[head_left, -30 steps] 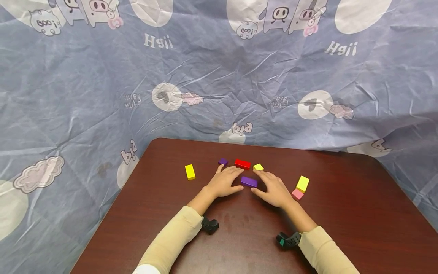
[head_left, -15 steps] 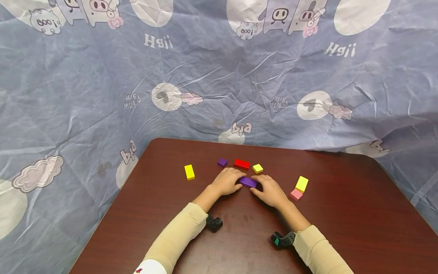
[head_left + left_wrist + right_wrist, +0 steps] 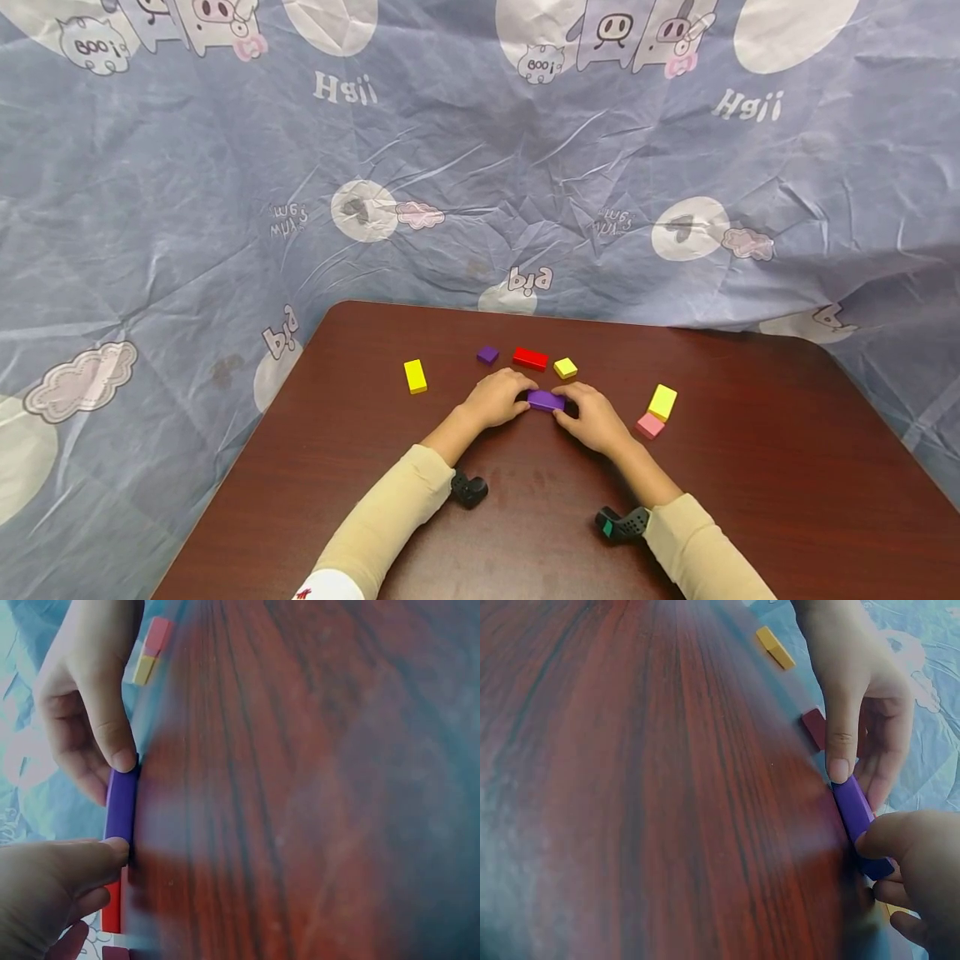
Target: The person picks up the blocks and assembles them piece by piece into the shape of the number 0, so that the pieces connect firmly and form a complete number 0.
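A long purple block (image 3: 546,401) lies crosswise in the middle of the table, between the two hands. My left hand (image 3: 495,399) pinches its left end, with the thumb on the near side and the fingers behind. At the other end my right hand (image 3: 592,418) holds it the same way. In the left wrist view the purple block (image 3: 121,802) spans from one thumb to the other. The right wrist view also shows both thumbs against the near face of the purple block (image 3: 853,806).
Behind the hands lie a small purple block (image 3: 487,356), a red block (image 3: 531,359) and a small yellow block (image 3: 566,367). A yellow block (image 3: 416,377) lies left. At right, another yellow block (image 3: 662,402) touches a pink block (image 3: 650,425). A patterned cloth (image 3: 480,150) hangs behind the table (image 3: 525,533).
One second ago both hands were spread beside the purple block. They have since closed in on its two ends and grip it. The other blocks stay in place.
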`<state>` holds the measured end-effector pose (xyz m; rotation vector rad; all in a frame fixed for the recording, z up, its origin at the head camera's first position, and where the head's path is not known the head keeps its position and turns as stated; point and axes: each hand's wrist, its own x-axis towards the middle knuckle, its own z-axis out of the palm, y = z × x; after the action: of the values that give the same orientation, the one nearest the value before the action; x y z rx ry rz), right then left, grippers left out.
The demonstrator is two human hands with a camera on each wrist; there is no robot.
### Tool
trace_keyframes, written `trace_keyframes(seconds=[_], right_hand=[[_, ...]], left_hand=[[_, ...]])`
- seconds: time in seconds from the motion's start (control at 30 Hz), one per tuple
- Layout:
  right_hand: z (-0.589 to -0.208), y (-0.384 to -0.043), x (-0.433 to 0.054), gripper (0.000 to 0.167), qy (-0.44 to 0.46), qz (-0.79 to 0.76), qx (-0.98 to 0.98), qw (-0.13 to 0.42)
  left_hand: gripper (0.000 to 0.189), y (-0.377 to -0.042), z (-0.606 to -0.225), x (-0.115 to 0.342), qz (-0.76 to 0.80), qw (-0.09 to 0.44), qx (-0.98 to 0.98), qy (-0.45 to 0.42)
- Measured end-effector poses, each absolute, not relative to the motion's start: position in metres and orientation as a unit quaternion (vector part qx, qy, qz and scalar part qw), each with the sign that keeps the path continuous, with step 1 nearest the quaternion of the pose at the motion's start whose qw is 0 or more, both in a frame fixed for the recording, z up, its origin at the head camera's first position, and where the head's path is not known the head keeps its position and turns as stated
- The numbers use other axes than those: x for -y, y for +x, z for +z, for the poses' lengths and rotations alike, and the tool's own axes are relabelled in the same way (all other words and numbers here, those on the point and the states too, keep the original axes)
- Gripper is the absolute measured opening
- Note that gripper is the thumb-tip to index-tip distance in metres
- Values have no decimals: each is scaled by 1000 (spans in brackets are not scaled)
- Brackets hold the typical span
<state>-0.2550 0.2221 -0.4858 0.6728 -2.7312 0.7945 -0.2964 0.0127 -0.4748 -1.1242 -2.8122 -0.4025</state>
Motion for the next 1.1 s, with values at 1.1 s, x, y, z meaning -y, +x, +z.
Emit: trace_keyframes(seconds=[1.1], right_hand=[[-484,-188,-212,33,291,334,891,102]], left_hand=[[30,-229,-470,27,-218,6,884,-413]])
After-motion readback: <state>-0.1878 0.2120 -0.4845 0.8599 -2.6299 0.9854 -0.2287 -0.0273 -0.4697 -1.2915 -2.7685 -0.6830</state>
